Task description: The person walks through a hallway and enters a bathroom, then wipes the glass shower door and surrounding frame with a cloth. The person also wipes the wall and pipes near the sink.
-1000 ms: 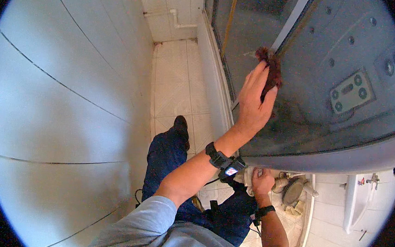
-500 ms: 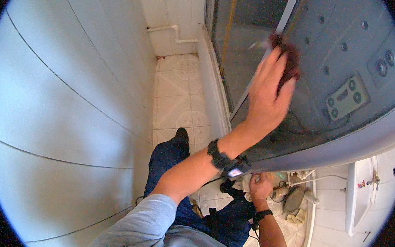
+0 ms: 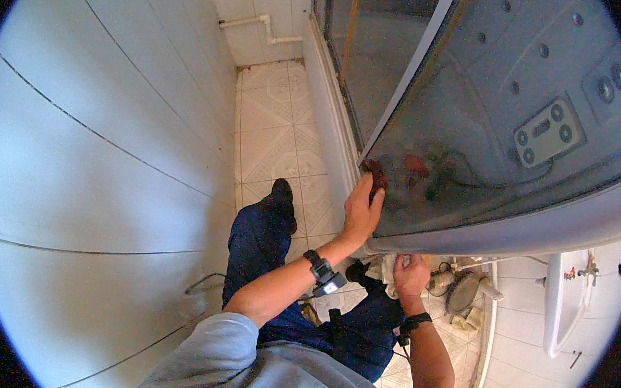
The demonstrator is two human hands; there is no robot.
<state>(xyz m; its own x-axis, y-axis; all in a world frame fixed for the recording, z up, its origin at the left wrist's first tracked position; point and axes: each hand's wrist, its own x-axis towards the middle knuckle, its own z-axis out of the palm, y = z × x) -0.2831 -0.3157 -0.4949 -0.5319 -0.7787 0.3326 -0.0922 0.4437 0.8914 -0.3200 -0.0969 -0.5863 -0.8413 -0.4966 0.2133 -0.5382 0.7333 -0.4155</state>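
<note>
My left hand (image 3: 361, 216) is closed round a dark red cloth (image 3: 376, 177). It presses the cloth to the lower left corner of the dark glass panel (image 3: 469, 126) of a shower cabin, beside the light metal frame strip (image 3: 411, 74). Lower down, my right hand (image 3: 412, 276) is curled up by the cabin's pale curved rim (image 3: 504, 237). Something white shows next to its fingers, but what they grip is hidden. Through the glass, a panel with several round knobs (image 3: 549, 132) and blurred red and green shapes are visible.
A white sink (image 3: 568, 305) with a tap stands at the right. Cluttered items, among them a round greyish object (image 3: 463, 293), lie on the floor near my right hand. A white pipe (image 3: 487, 354) runs beside them. Pale wall panels (image 3: 108, 163) rise at the left; tiled floor (image 3: 267, 139) lies between.
My left hand has come down and left along the glass with the cloth, from high on the panel to its lower corner. My right hand stays by the rim.
</note>
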